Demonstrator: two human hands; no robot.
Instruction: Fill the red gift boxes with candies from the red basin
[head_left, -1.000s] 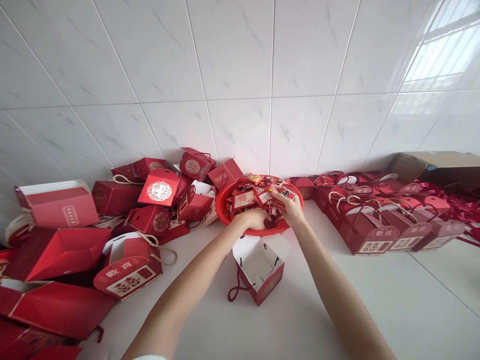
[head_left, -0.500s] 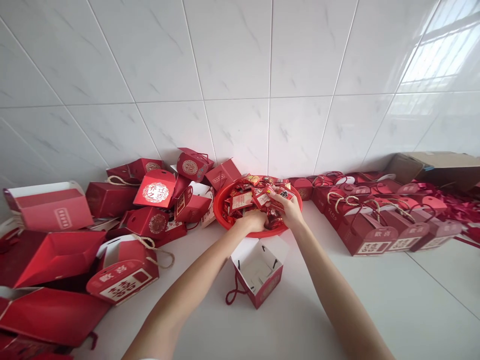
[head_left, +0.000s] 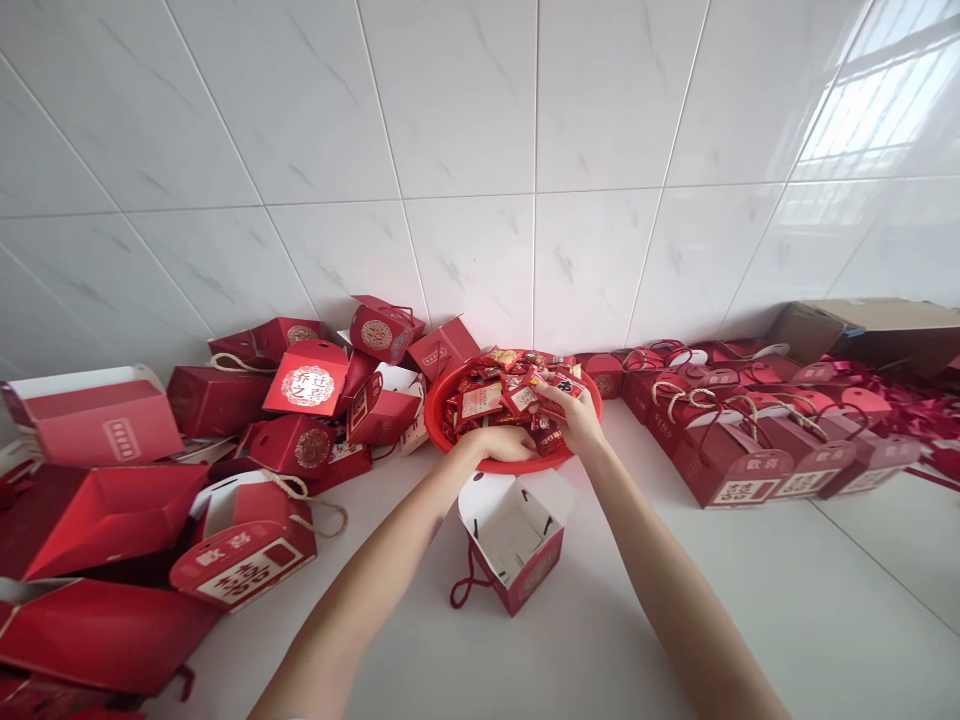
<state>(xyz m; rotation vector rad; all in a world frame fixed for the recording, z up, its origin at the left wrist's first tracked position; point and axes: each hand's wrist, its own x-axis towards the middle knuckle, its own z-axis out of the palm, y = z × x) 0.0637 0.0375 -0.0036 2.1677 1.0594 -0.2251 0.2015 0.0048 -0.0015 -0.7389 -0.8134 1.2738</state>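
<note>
Both hands are working in a red basin [head_left: 513,465] heaped with red-wrapped packets [head_left: 481,401].

The right hand [head_left: 576,412] is pinching packets above the heap; the left hand [head_left: 507,442] is reaching among them, its fingertips partly hidden, so its grip cannot be told. An open box [head_left: 519,540] is standing just in front of the basin, showing a white interior, while closed boxes [head_left: 739,465] are standing in rows at the right.

Red things on a smooth white top [head_left: 585,640].
Messy red paper boxes [head_left: 247,560] lie left, a round red plastic bowl [head_left: 517,465] far middle, one open red paper box [head_left: 536,572] nearer, handled red boxes [head_left: 727,462] right.
</note>
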